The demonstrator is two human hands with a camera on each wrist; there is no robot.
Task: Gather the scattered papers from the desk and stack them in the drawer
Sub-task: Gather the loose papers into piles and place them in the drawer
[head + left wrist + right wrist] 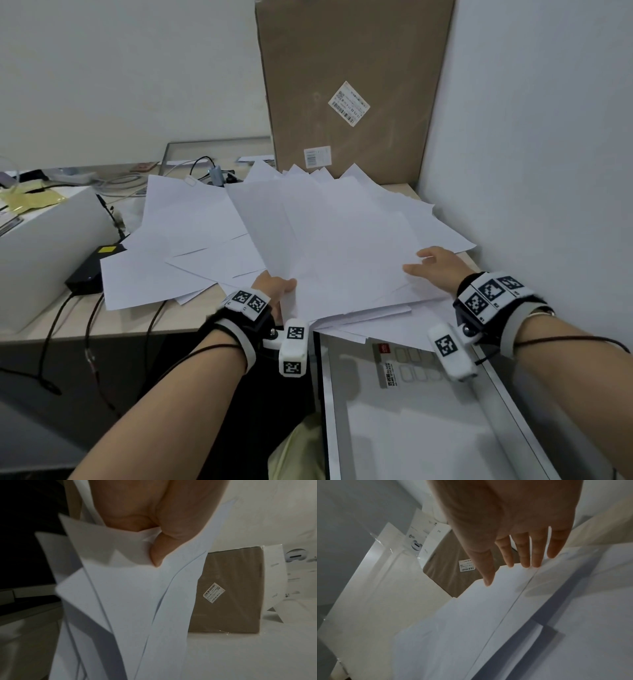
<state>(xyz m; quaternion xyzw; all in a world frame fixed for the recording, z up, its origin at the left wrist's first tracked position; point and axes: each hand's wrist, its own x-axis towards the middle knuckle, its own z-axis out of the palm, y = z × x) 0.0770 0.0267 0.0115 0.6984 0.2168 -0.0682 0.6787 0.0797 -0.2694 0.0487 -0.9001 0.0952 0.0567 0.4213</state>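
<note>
Head view: my left hand (274,286) pinches a loose fan of white papers (342,246) on the tabletop (102,325); my right hand (435,265) lies flat, fingers straight. One-corner grip, so sheets could slide off toward the open drawer (411,428).

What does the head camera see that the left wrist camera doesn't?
Only the head view shows both hands at once: the left hand and the right hand at the near edge of the papers, plus the black charger with its cables on the desk, and the open drawer below.

Only the left wrist view shows the thumb up close, pinching several sheets, and a white printed box beside the cardboard one.

Both show the white papers and the brown cardboard box with its barcode label.
</note>
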